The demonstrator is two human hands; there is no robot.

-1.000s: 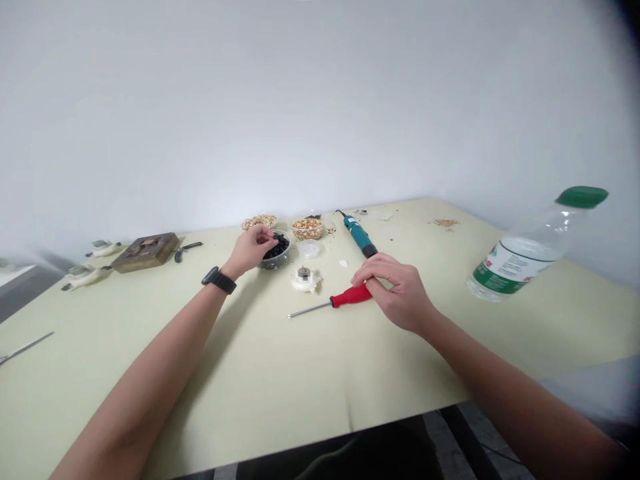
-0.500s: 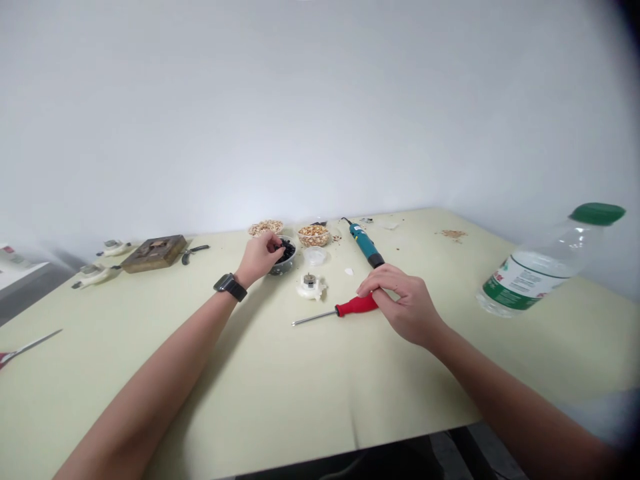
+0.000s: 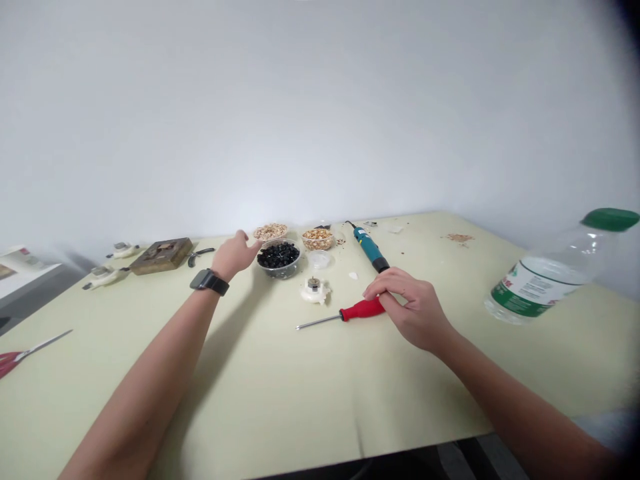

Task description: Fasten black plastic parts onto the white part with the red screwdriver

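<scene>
My left hand (image 3: 235, 253), with a black watch on the wrist, hovers left of a clear bowl of small black pieces (image 3: 279, 259). Its thumb stands apart from the fingers, and nothing shows in it. My right hand (image 3: 413, 307) is closed over the handle end of a red-handled screwdriver (image 3: 361, 310), whose metal shaft points left; the hand hides the end of the handle. Just beyond these fingers lies a teal electric screwdriver (image 3: 369, 247). Between the hands, a white plastic part with a metal piece on top (image 3: 315, 291) rests on the table.
Behind are a bowl of pale pieces (image 3: 271, 231), a bowl of tan pieces (image 3: 317, 239) and a small clear lid-like dish (image 3: 319, 259). Leftward are a metal block (image 3: 163, 256), pliers (image 3: 200, 255), two white parts and scissors (image 3: 25, 355). A bottle (image 3: 540, 287) stands right.
My left hand has come out of the bowl of black pieces and moved left, its fingers spreading. My right hand stays at the screwdriver. The view has shifted slightly.
</scene>
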